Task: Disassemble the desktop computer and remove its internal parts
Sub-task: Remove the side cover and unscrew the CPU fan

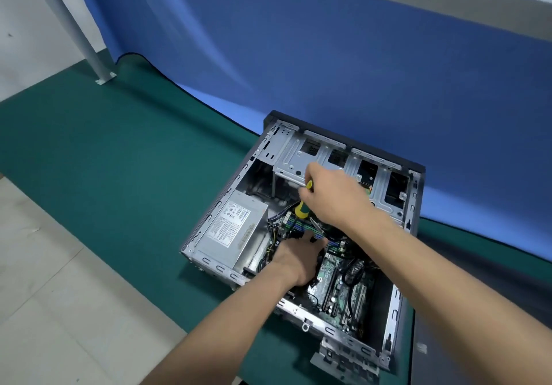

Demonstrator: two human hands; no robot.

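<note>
An open desktop computer case (206, 260) lies on its side on a green mat. Inside are a grey power supply (231, 230) at the left, a green motherboard (343, 286) and a metal drive cage (298, 154) at the far end. My right hand (331, 196) grips a screwdriver with a yellow and green handle (302, 209), its tip pointing down toward the board. My left hand (295, 257) rests inside the case on the motherboard, fingers curled over a dark part that it mostly hides.
The green mat (119, 175) covers the table, with a blue backdrop (328, 55) hanging right behind the case. A grey metal post (74, 31) stands at the back left. The table's left edge drops to a tiled floor (44, 295). A dark panel (448, 351) lies at the right.
</note>
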